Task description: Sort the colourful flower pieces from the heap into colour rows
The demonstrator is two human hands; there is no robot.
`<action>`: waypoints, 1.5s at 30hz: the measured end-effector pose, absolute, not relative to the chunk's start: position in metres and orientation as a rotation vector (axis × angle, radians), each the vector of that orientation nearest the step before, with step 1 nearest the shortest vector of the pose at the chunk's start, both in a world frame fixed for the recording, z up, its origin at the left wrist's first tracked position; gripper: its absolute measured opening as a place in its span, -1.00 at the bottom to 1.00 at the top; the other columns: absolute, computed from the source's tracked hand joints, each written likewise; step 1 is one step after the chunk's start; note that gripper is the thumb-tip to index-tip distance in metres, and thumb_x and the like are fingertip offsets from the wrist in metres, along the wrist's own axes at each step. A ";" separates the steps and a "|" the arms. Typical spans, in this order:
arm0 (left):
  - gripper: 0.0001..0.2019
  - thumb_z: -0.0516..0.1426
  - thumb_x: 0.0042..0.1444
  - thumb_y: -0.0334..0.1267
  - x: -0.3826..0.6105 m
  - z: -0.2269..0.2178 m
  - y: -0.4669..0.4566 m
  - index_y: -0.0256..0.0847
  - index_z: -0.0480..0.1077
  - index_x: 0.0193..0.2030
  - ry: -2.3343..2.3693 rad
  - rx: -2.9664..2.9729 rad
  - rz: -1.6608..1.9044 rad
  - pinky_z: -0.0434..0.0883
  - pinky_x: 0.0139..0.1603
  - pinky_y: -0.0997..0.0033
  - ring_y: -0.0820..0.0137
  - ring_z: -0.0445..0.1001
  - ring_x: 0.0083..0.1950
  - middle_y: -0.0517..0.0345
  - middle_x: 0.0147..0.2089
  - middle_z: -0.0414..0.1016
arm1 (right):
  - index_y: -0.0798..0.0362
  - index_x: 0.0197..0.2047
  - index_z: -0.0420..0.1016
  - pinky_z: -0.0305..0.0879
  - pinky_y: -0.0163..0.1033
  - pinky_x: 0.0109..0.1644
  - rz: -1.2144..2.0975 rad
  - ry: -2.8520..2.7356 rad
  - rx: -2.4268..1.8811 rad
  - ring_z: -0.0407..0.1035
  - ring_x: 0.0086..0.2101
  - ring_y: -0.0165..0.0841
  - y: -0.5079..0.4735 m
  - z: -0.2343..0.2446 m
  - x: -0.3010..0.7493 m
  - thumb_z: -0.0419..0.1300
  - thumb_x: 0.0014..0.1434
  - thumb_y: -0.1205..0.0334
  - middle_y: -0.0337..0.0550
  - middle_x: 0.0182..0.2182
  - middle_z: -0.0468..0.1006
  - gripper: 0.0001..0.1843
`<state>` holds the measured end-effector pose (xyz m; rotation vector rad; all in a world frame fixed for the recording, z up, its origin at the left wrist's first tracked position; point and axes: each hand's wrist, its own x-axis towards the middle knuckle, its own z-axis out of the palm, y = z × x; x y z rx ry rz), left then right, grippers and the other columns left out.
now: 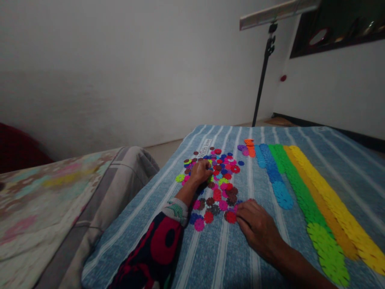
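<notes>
A loose pile of flower-shaped plastic discs point(222, 195) in mixed colours lies on a blue striped cloth point(237, 257). Over the middle of the pile is my left hand point(201, 171), fingers bent and closed in a pinch; whatever is in them is hidden. At the pile's near right edge, my right hand point(255, 222) reaches in with fingers curled together. Its fingertips are beside a red disc point(231, 217) and a pink-purple one, and what they grip cannot be made out. Overlapping rows of discs, sorted by colour, include a yellow row point(327, 188) and a green row point(300, 188).
Shorter rows of blue discs point(272, 168) and orange discs point(249, 147) lie between the pile and the green row. A bed-like surface with a patterned cover point(60, 188) stands at the left. Behind the table are a black stand point(262, 80) and a pale wall point(120, 60).
</notes>
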<state>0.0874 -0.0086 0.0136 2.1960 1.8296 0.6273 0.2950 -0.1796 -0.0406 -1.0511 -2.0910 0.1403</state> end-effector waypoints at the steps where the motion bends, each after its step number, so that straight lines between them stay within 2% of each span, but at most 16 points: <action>1: -0.92 0.21 -0.10 -0.42 0.088 0.014 -0.009 -0.21 0.39 -0.45 1.804 2.202 0.644 0.21 -0.37 0.51 0.47 0.34 -0.38 0.29 -0.46 0.40 | 0.03 -0.37 0.35 0.25 -0.03 -0.06 0.141 -2.093 -1.053 0.35 -0.23 -0.22 -0.180 -0.041 0.295 0.02 0.30 0.43 -0.09 -0.32 0.49 -0.78; 5: -0.91 0.22 -0.13 -0.44 0.093 0.016 -0.013 -0.23 0.37 -0.49 1.685 2.178 0.736 0.18 -0.41 0.51 0.50 0.27 -0.44 0.31 -0.52 0.31 | 0.03 -0.35 0.36 0.24 -0.01 -0.02 0.135 -2.090 -1.049 0.35 -0.23 -0.22 -0.179 -0.041 0.295 0.02 0.29 0.45 -0.10 -0.32 0.49 -0.79; 10: -0.91 0.23 -0.13 -0.36 0.096 0.009 -0.011 -0.26 0.37 -0.48 1.395 1.954 0.868 0.24 -0.42 0.56 0.54 0.29 -0.46 0.31 -0.50 0.33 | 0.04 -0.35 0.37 0.27 -0.05 -0.09 0.155 -2.102 -1.044 0.34 -0.25 -0.23 -0.179 -0.040 0.296 0.01 0.29 0.45 -0.09 -0.32 0.49 -0.78; 15: -0.93 0.20 -0.12 -0.39 0.088 -0.001 0.000 -0.26 0.38 -0.45 1.527 1.906 0.896 0.29 -0.40 0.53 0.51 0.33 -0.45 0.30 -0.49 0.36 | 0.04 -0.30 0.42 0.26 -0.02 -0.03 0.140 -2.102 -1.049 0.35 -0.24 -0.23 -0.179 -0.040 0.296 0.02 0.28 0.44 -0.10 -0.32 0.49 -0.79; 23: -0.89 0.14 -0.01 -0.37 0.085 0.009 -0.008 -0.23 0.50 -0.34 1.822 2.192 0.638 0.32 -0.28 0.47 0.42 0.44 -0.33 0.22 -0.40 0.51 | 0.04 -0.20 0.45 0.24 -0.02 -0.02 0.150 -2.119 -1.055 0.35 -0.24 -0.23 -0.179 -0.041 0.296 0.02 0.30 0.44 -0.11 -0.31 0.49 -0.79; 29: -0.80 0.15 0.03 -0.35 0.088 0.013 -0.011 -0.20 0.58 -0.24 1.736 2.297 0.498 0.33 -0.22 0.49 0.39 0.49 -0.23 0.16 -0.29 0.59 | 0.05 -0.20 0.45 0.21 0.01 0.01 0.152 -2.115 -1.061 0.34 -0.23 -0.22 -0.180 -0.041 0.296 0.02 0.30 0.44 -0.11 -0.31 0.48 -0.80; 33: -0.79 0.14 0.04 -0.34 0.085 0.016 -0.012 -0.23 0.59 -0.22 1.732 2.192 0.536 0.33 -0.31 0.50 0.40 0.47 -0.32 0.16 -0.37 0.56 | 0.05 -0.26 0.43 0.23 -0.01 -0.01 0.180 -2.113 -1.069 0.34 -0.25 -0.23 -0.180 -0.038 0.296 0.02 0.30 0.44 -0.11 -0.33 0.47 -0.80; 38: -0.85 0.16 -0.01 -0.35 0.087 0.016 -0.015 -0.26 0.58 -0.34 1.630 2.118 0.571 0.26 -0.43 0.54 0.47 0.38 -0.43 0.23 -0.51 0.45 | 0.04 -0.24 0.44 0.24 -0.03 -0.01 0.153 -2.110 -1.054 0.36 -0.25 -0.24 -0.180 -0.037 0.296 0.01 0.29 0.44 -0.12 -0.33 0.49 -0.79; 45: -0.86 0.20 -0.08 -0.33 0.095 0.017 -0.021 -0.27 0.58 -0.38 1.388 2.068 0.519 0.29 -0.41 0.57 0.48 0.39 -0.40 0.23 -0.48 0.49 | 0.03 -0.20 0.46 0.27 -0.03 -0.03 0.124 -2.110 -1.051 0.37 -0.25 -0.23 -0.180 -0.037 0.297 0.02 0.29 0.43 -0.11 -0.31 0.51 -0.79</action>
